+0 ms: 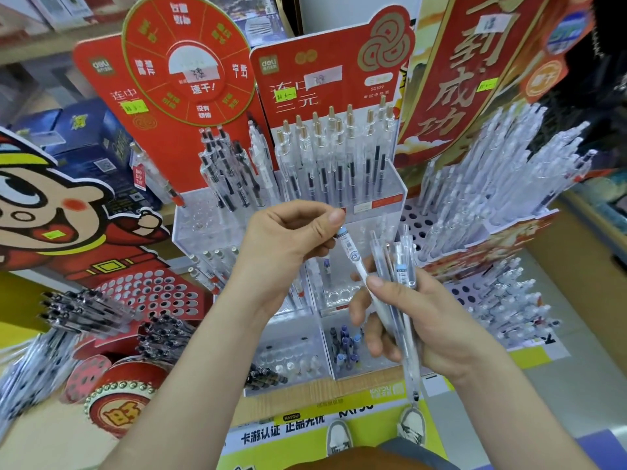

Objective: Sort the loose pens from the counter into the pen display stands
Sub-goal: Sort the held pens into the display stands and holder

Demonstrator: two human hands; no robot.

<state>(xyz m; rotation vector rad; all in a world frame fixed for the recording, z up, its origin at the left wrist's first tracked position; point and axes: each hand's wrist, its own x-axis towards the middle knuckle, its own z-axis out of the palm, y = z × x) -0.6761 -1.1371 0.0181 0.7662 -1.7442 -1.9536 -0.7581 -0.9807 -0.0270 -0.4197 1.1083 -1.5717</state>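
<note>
My right hand (420,320) grips a bundle of several clear pens (402,266), their tops fanning upward and their tips pointing down. My left hand (288,245) pinches the top end of one white pen with a label (351,252), which slants down into the bundle under my right thumb. Both hands hover in front of a tiered clear acrylic pen stand (390,188) whose top row carries gold-capped clear pens (332,147). A second clear stand (203,218) to its left holds black-ink pens (230,171).
A stand at the right (502,232) is packed with clear pens. Low at left, a red round stand with holes (149,293) sits among black pens (84,310). A lower compartment contains blue refills (346,344). Red signboards rise behind. My shoes (412,425) show below the counter edge.
</note>
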